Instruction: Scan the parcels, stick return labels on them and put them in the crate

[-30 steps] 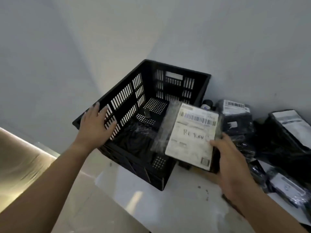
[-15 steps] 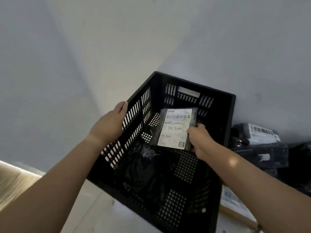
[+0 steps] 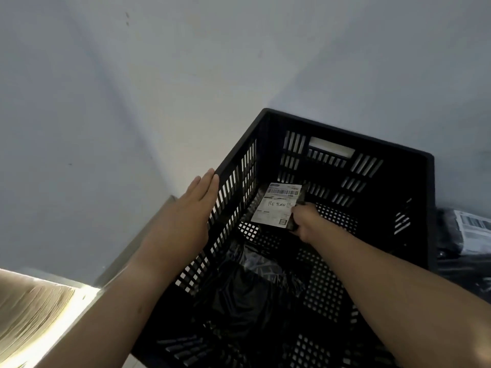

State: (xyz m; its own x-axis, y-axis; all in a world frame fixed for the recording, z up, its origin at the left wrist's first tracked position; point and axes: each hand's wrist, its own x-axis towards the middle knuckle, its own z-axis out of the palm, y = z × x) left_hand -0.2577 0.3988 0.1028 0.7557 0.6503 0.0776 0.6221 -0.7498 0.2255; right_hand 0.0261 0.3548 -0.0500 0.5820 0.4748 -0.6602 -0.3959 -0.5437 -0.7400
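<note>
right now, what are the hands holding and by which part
The right hand grips the labelled parcel by its right edge, down inside the crate. The left hand holds nothing.

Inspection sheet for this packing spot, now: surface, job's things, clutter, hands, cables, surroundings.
Surface: pale surface, only a sliver shows by the crate's near corner.
Job's things: black slotted crate; parcel with a label handwritten RETURN, held low inside the crate; black bag lying on the crate's floor.
Clutter: loose parcels outside the crate on the right.
Hands: left hand flat with straight fingers against the crate's left wall; right hand grips the parcel's edge.
Cables: nothing seen.
Surroundings: grey walls meeting in a corner; lit tan ledge at left.
</note>
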